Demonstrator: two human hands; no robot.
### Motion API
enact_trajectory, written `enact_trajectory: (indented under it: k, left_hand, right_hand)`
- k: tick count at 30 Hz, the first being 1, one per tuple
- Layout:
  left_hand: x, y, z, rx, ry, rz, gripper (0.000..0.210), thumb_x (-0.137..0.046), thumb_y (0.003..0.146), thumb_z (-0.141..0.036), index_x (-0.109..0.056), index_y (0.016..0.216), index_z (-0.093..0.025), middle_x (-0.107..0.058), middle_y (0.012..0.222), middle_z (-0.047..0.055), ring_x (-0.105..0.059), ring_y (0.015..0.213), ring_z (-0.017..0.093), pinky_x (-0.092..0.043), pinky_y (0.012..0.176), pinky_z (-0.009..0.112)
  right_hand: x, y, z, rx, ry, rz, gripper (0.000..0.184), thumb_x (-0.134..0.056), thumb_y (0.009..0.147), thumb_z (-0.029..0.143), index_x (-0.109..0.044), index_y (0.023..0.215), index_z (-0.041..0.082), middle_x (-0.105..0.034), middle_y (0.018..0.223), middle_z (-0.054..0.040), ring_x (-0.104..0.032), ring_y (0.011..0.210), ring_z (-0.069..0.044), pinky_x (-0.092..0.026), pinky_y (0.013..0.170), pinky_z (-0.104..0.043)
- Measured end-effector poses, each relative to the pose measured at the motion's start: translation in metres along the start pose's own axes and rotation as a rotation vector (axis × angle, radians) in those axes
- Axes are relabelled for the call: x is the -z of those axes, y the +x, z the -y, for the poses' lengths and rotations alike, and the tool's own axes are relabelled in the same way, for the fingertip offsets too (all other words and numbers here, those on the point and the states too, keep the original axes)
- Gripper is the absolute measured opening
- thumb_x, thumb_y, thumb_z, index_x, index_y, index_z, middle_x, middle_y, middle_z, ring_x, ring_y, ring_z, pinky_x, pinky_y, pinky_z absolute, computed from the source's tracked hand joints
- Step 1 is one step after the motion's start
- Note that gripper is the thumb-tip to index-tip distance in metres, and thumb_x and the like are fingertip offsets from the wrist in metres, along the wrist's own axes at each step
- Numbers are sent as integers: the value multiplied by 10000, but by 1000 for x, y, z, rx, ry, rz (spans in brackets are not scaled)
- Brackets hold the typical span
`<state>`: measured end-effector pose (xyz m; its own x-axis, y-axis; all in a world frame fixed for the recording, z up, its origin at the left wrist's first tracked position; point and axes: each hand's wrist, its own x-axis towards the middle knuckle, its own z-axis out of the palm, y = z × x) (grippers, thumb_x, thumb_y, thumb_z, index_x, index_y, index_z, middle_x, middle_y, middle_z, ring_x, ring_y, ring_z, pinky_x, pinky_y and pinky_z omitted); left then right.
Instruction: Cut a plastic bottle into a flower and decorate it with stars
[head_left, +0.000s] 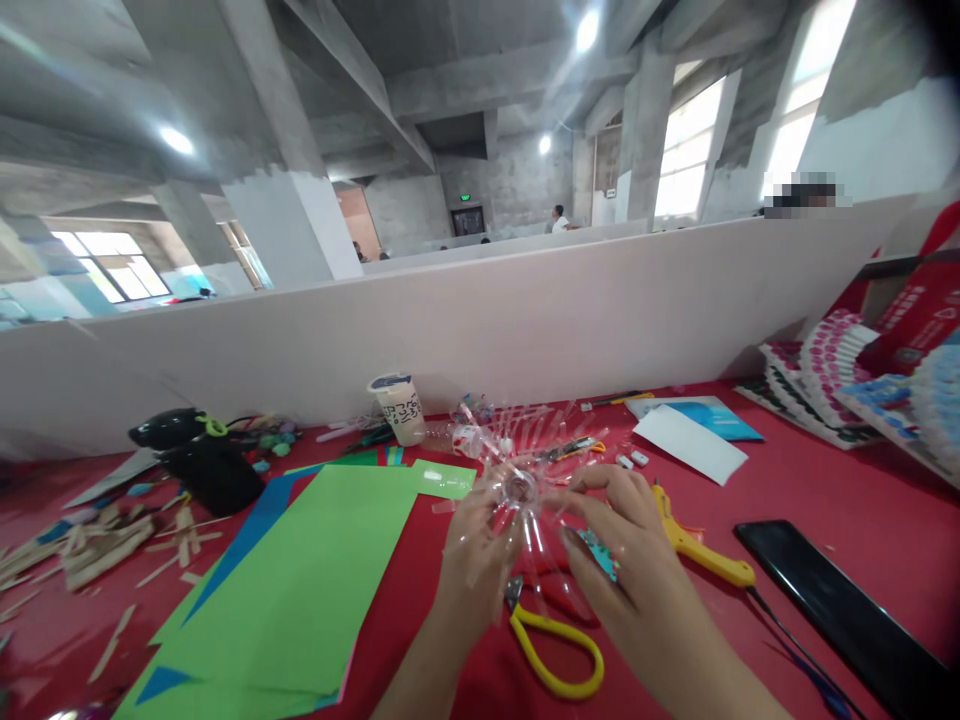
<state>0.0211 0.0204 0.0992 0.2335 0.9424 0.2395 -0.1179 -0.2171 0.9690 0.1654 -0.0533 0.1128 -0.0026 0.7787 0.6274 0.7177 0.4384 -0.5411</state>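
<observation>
A clear plastic bottle (520, 487), cut into thin strips that splay out around its neck, is held over the table with the neck end towards me. My left hand (480, 540) is closed around its left side. From the right, my right hand (626, 545) reaches in with bent fingers, the thumb apart from the index finger. Its index fingertip touches the bottle near the neck; whether it grips a strip is hard to see. Below the bottle lie scissors with yellow handles (559, 655). A small turquoise piece (598, 553) shows behind my right thumb.
Green paper sheets (300, 570) lie left, beside a black bottle (210, 465) and wooden sticks (112, 545). A yellow glue gun (697, 545) and black phone (832, 600) lie right. A paper cup (400, 408) stands by the white partition (525, 330). Folded-paper pieces (840, 370) stand far right.
</observation>
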Motion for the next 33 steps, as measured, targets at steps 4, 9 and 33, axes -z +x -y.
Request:
enact_trajectory:
  k: [4,9,33]
  left_hand:
    - [-1,2,-5,11,20,114,338,-671,729,-255,-657,1062,-198,-659,1129,84,-593,1061,244,-440,953,359]
    - [-3,2,-6,38,-63,84,369,-694,717,-270,-604,1066,-191,-660,1090,82,-618,943,202,-459,875,325]
    - [-3,2,-1,135,-187,192,333,-682,732,-178,-625,1061,-178,-675,982,67,-619,901,179,-470,810,272]
  right_hand:
    - [5,1,4,-29,37,40,320,-472,853,78,-534,1103,266,-430,1072,-69,-420,1024,-252,-407,857,-458]
    - [15,0,10,-29,28,-4,297,-464,877,98,-530,1102,280,-426,1094,-40,-408,1052,-220,-387,872,-411]
    - [49,0,11,199,-72,-166,246,-459,907,165,-561,1130,176,-571,1163,-79,-418,1178,-249,-305,1011,-403]
